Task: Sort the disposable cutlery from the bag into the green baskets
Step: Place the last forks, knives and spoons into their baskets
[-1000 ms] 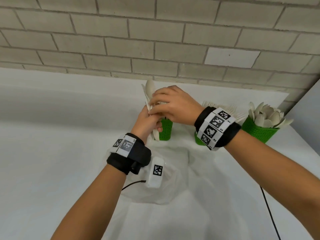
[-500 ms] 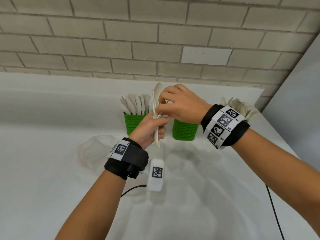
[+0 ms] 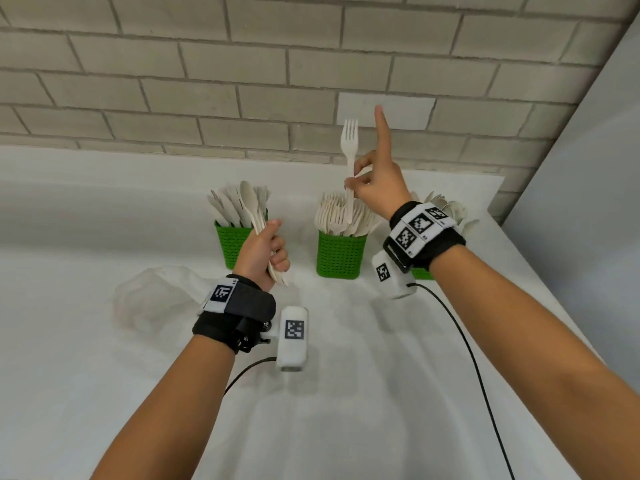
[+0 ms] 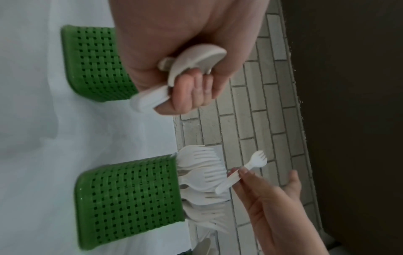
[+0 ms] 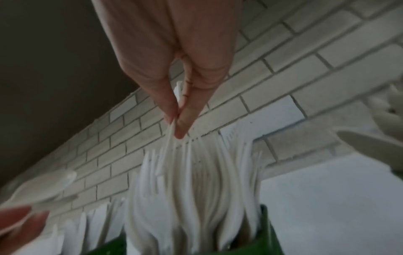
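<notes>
My right hand [image 3: 372, 181] pinches a white plastic fork [image 3: 349, 157] by its handle, tines up, just above the middle green basket [image 3: 341, 252], which is packed with forks. The index finger points straight up. The wrist view shows the pinch from below [image 5: 177, 113]. My left hand [image 3: 265, 252] grips a small bundle of cutlery [image 3: 254, 209] with a spoon bowl on top, in front of the left green basket [image 3: 230, 245] of knives. In the left wrist view the bundle [image 4: 191, 62] pokes out of the fist. A third green basket [image 3: 420, 273] with spoons sits behind my right wrist.
A crumpled clear plastic bag [image 3: 156, 299] lies on the white table [image 3: 346, 410] to the left of my left wrist. A brick wall [image 3: 242, 64] runs behind the baskets. A grey panel [image 3: 588, 202] borders the table at the right. Cables trail from both wrist cameras.
My hands have parted. The right hand drew a single fork out of the bundle and carried it right, over the fork basket. The left hand stayed low with the remaining cutlery.
</notes>
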Available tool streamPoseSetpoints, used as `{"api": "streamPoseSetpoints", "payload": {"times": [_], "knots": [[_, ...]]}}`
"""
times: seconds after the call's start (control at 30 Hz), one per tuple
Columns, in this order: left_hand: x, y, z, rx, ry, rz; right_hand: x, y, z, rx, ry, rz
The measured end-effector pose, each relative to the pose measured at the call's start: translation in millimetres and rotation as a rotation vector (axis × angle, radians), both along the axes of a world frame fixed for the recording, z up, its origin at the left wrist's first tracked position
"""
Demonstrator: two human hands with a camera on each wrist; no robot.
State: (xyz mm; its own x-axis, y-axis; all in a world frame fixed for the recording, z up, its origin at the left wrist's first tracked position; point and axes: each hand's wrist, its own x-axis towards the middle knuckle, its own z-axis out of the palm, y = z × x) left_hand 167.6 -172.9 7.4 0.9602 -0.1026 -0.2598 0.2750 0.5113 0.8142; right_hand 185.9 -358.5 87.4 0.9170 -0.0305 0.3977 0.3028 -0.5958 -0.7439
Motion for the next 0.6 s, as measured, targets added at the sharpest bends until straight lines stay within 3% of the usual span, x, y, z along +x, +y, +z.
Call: {"api": "streamPoseSetpoints", "payload": {"times": [0.23, 0.37, 0.53, 0.6], "knots": [[0.9, -3.4, -2.3, 0.130, -0.077, -0.058, 10.7, -9.7, 18.0, 0.166, -0.076, 0.033], [8.4, -12.9, -0.6, 0.299, -0.146, -0.062, 6.3, -9.9, 3.5, 0.077, 0.004, 0.057], [11.3, -35.7, -4.0, 0.513, -0.193, -0.267, 12.6, -5.7, 3.9, -0.051, 0.084, 0.007], [9.4, -43.8, -3.2, 0.522, -0.211, -0.253, 17.6, -3.1, 4.1, -0.091, 0.095, 0.000]]}}
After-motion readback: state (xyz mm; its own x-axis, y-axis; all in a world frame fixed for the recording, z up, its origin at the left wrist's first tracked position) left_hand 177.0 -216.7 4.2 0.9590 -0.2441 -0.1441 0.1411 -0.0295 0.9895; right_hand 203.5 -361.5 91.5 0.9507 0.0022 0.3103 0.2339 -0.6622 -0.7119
